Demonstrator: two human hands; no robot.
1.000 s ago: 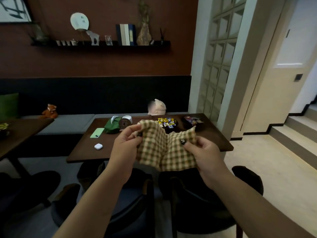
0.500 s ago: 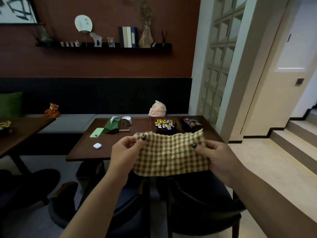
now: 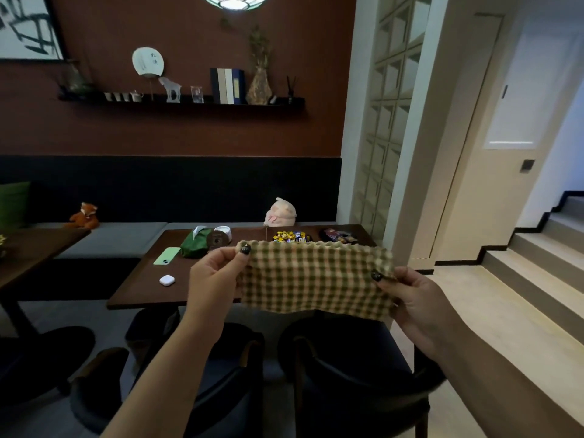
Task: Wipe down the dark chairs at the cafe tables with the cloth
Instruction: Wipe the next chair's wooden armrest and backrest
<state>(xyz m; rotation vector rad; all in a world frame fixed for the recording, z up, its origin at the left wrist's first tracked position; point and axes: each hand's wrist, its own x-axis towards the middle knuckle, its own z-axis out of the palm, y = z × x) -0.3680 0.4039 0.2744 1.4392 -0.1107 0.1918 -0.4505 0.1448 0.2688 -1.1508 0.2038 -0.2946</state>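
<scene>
Checked cloth [image 3: 314,279] is stretched flat mid-frame btwn both hands: left hand [image 3: 213,278] pinches its upper left corner, right hand [image 3: 410,298] pinches the right edge. Two dark chairs [image 3: 357,374] sit below, lower center, w/ the table [image 3: 142,292] behind.

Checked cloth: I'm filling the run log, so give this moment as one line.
phase: cloth prep | checked cloth: spread flat | left hand: pinches left corner | right hand: pinches right edge | dark chairs: unwiped
</scene>
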